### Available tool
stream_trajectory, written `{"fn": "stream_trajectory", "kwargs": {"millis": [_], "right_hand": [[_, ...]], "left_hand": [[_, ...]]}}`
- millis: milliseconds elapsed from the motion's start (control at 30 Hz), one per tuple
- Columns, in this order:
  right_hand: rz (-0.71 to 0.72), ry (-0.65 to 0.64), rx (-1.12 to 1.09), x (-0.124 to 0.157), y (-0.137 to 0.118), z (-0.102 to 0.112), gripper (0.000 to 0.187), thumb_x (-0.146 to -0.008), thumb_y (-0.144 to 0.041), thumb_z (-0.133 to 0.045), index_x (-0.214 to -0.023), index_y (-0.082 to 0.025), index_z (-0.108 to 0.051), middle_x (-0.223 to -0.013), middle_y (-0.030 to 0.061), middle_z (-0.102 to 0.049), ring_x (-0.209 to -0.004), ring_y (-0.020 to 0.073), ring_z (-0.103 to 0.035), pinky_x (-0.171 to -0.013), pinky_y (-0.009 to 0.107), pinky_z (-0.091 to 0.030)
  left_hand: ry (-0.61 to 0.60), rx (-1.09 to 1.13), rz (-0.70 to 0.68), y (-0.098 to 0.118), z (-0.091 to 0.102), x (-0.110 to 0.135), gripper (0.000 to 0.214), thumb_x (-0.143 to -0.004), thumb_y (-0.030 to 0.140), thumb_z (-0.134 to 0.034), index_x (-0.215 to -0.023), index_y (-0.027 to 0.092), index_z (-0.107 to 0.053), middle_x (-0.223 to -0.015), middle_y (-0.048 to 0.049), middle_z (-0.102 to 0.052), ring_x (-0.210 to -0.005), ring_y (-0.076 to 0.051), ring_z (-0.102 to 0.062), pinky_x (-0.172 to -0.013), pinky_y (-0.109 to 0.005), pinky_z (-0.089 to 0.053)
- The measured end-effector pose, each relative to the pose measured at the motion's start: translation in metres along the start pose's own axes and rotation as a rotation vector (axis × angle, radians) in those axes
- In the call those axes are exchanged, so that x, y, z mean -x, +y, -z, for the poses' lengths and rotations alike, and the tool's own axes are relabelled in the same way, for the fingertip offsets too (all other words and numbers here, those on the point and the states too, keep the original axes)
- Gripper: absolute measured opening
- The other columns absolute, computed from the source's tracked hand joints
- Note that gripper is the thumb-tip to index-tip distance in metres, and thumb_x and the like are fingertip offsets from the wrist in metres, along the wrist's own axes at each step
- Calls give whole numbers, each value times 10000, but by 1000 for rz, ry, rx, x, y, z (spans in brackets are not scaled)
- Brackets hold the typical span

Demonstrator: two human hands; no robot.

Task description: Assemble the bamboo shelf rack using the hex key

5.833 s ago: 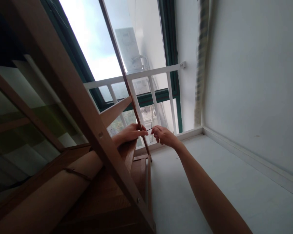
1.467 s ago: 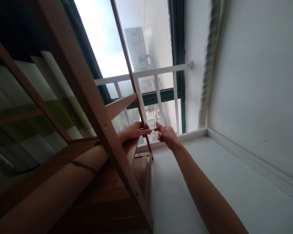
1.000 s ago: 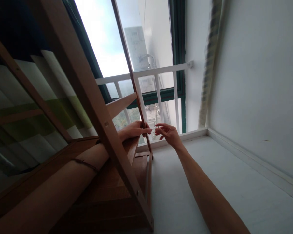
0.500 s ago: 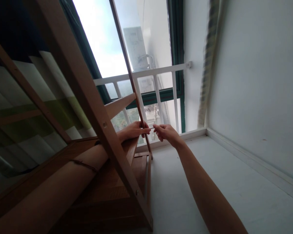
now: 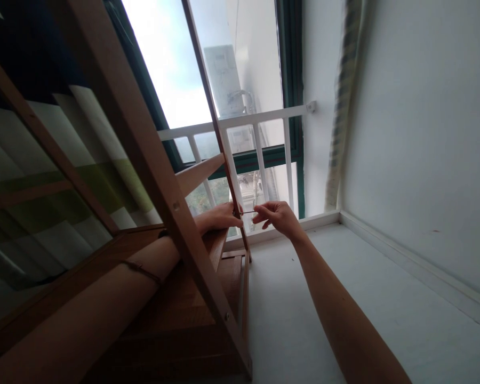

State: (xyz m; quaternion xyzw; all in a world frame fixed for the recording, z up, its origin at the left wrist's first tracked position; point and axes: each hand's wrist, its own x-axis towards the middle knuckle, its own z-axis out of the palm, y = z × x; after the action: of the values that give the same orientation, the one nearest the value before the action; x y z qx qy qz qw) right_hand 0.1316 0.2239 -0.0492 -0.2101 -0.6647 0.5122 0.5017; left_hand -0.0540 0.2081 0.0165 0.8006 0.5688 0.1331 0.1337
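My right hand (image 5: 278,217) pinches one end of a thin dark metal rod, which looks like a hex key (image 5: 248,212). The rod lies level, and its other end meets the narrow far post (image 5: 229,178) of a wooden shelf unit. My left hand (image 5: 221,216) reaches through the frame from inside and closes round that post at the same height. Its thumb lies just below the rod, and the post hides part of its fingers. A pale wooden crossbar (image 5: 200,175) joins the far post to the thick near post (image 5: 160,181) above my left hand.
Brown boards (image 5: 184,298) form the unit's lower part under my left forearm. Behind stand a white railing (image 5: 260,118) and a green-framed window (image 5: 294,96). A striped curtain (image 5: 88,144) hangs at left. The white wall (image 5: 416,133) and pale floor (image 5: 328,288) are at right.
My right hand has shifted slightly right, and more of the rod shows between the hands. My left thumb has dropped away from the rod, while the hand stays at the post.
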Motion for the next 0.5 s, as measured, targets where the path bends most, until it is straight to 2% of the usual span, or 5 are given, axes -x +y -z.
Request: {"fn": "stream_trajectory", "kwargs": {"millis": [100, 200, 400, 500], "right_hand": [[-45, 69, 20, -2, -2, -6, 345, -749, -430, -601, -770, -86, -614, -571, 59, -655, -507, 133, -636, -375, 167, -452], [-52, 128, 32, -4, -1, -10, 348, -753, -440, -594, -740, -93, -612, -481, 25, -606, -428, 111, -594, -333, 153, -400], [-73, 111, 55, -1, -4, -9, 327, -747, -428, -609, -758, -100, -616, -488, 7, -587, -426, 94, -576, -353, 156, -393], [-164, 144, -11, 0, -7, -10, 307, -754, -403, -612, -725, -98, -598, -449, -22, -523, -404, 72, -541, -335, 146, -338]], "left_hand": [[-33, -21, 15, 2, 1, -2, 215, -527, 317, -681, -646, 174, -573, -558, 40, -535, -590, -149, -520, -533, -255, -378], [-60, 47, 39, 3, 1, -4, 262, -470, 284, -725, -653, 176, -571, -560, 46, -545, -613, -158, -539, -559, -260, -395], [-30, 182, 65, -3, 0, -5, 449, -423, 249, -767, -808, 172, -551, -630, 39, -587, -671, -180, -576, -616, -276, -426], [-1, 169, 66, -7, -1, -5, 491, -451, 269, -760, -876, 168, -537, -632, 40, -587, -653, -173, -572, -610, -278, -426]]}}
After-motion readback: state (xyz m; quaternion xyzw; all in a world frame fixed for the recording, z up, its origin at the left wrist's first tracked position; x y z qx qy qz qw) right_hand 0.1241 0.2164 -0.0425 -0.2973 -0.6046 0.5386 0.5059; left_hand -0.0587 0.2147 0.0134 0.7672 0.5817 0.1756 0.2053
